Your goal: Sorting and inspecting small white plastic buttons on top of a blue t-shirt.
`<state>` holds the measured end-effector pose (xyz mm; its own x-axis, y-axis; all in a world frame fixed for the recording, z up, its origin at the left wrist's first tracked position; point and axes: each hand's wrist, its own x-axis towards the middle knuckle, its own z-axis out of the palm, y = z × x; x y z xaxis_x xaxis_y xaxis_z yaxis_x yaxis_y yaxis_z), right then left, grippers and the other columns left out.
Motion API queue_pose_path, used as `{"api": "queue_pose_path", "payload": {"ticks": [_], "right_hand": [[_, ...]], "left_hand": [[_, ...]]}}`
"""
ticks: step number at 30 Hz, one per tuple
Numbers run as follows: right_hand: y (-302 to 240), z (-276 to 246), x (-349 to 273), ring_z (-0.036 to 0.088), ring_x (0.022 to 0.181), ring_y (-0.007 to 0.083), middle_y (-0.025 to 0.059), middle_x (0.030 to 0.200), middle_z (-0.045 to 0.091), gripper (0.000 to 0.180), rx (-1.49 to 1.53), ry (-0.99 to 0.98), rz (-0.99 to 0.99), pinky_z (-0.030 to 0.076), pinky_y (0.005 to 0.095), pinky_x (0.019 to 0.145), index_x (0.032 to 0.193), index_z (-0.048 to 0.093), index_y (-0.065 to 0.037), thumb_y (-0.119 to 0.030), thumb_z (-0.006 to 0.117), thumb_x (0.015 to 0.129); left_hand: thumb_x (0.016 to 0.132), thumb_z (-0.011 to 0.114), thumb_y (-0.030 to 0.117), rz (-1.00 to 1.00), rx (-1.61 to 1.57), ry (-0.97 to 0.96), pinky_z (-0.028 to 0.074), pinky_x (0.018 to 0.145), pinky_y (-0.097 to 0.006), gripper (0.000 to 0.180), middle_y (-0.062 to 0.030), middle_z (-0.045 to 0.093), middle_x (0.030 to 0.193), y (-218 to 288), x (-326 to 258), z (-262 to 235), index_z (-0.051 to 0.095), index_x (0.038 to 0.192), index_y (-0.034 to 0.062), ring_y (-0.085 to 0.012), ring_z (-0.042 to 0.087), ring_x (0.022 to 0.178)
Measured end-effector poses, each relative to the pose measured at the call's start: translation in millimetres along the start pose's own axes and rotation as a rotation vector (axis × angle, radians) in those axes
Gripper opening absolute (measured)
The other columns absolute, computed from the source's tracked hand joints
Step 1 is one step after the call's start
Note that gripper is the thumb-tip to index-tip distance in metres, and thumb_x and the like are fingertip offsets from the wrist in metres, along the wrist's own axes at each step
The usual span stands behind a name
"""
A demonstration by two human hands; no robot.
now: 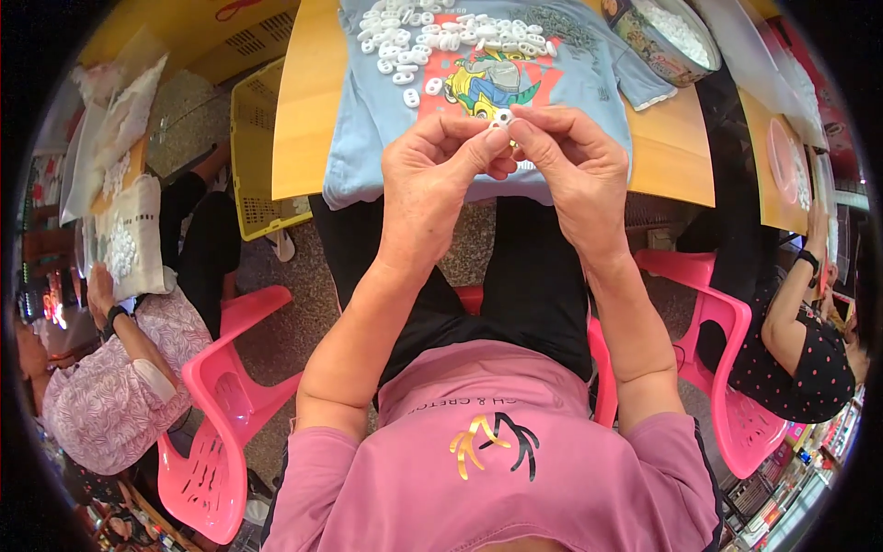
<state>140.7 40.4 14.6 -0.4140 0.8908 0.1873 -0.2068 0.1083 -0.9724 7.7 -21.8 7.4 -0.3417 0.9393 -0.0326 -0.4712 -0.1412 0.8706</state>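
A small white plastic piece with dark holes (501, 118) is pinched between the fingertips of both my hands, above the near part of a blue printed T-shirt (368, 138). My left hand (432, 175) grips it from the left with thumb and fingers closed. From the other side my right hand (584, 175) closes on it the same way, the two thumbs almost meeting. Fingers cover much of the piece. Beyond my hands, many loose white two-hole oval pieces (391, 51) lie on the shirt. A pile of small dark grey parts (561, 28) sits to their right.
The shirt covers a wooden table (676, 156). A round tin (658, 46) of white pieces stands far right. Left are a yellow crate (258, 166) and a pink chair (221, 405); another pink chair (727, 340) is right. People sit on both sides, at tables with white pieces.
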Motion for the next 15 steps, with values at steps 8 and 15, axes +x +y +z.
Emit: {"api": "queue_pose_path", "payload": {"ticks": [8, 15], "right_hand": [[-4, -14, 2, 0.062, 0.080, 0.0090, 0.0055, 0.093, 0.068, 0.018, 0.058, -0.100, 0.137, 0.050, 0.0222, 0.074, 0.104, 0.067, 0.001, -0.006, 0.068, 0.088], [-20, -17, -4, 0.059, 0.080, 0.0067, 0.0028, 0.093, 0.065, 0.016, 0.340, -0.188, 0.314, 0.049, 0.0218, 0.071, 0.103, 0.067, -0.001, -0.010, 0.066, 0.090]], "left_hand": [[0.087, 0.069, 0.005, 0.043, 0.157, -0.120, 0.054, 0.071, -0.025, 0.014, -0.0100, 0.069, 0.087, -1, 0, -12, 0.062, 0.097, -0.0023, -0.0135, 0.066, 0.075], [0.082, 0.072, 0.004, 0.352, 0.295, -0.303, 0.048, 0.092, -0.030, 0.036, -0.0112, 0.064, 0.114, -3, 11, -11, 0.062, 0.116, -0.0007, -0.0180, 0.059, 0.110]]}}
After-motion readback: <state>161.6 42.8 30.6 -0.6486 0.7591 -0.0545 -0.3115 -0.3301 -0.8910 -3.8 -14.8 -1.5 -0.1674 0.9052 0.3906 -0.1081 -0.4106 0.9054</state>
